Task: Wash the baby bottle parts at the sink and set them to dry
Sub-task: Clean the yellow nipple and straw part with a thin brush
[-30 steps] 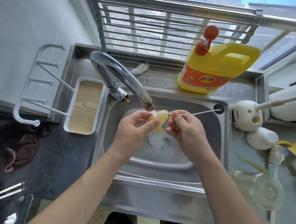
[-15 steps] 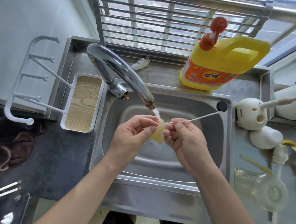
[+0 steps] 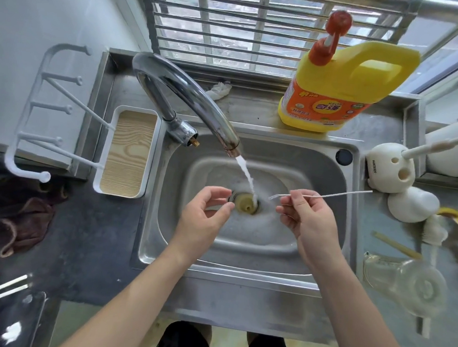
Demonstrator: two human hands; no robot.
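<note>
Over the steel sink (image 3: 327,163), my right hand (image 3: 309,218) pinches a thin white wire brush (image 3: 328,196) that points right, its tip just right of the water stream. My left hand (image 3: 206,215) hovers left of the drain with loosely curled fingers and holds nothing. A small yellowish silicone bottle part (image 3: 244,204) lies on the drain under the running water. Foam covers the sink floor. A clear baby bottle (image 3: 403,284) lies on its side on the counter to the right, with a yellowish straw (image 3: 397,246) above it.
The faucet (image 3: 189,96) arches over the sink from the back left. A white peg drying rack (image 3: 33,107) with a wood-grain tray (image 3: 128,151) stands on the left. Yellow detergent jug (image 3: 345,89) behind the sink. White brush holder (image 3: 389,164) on the right. Brown cloth (image 3: 18,222) at the left.
My left hand let go of the yellowish part, which now lies on the drain. The brush came out of it, and both hands moved apart and lower.
</note>
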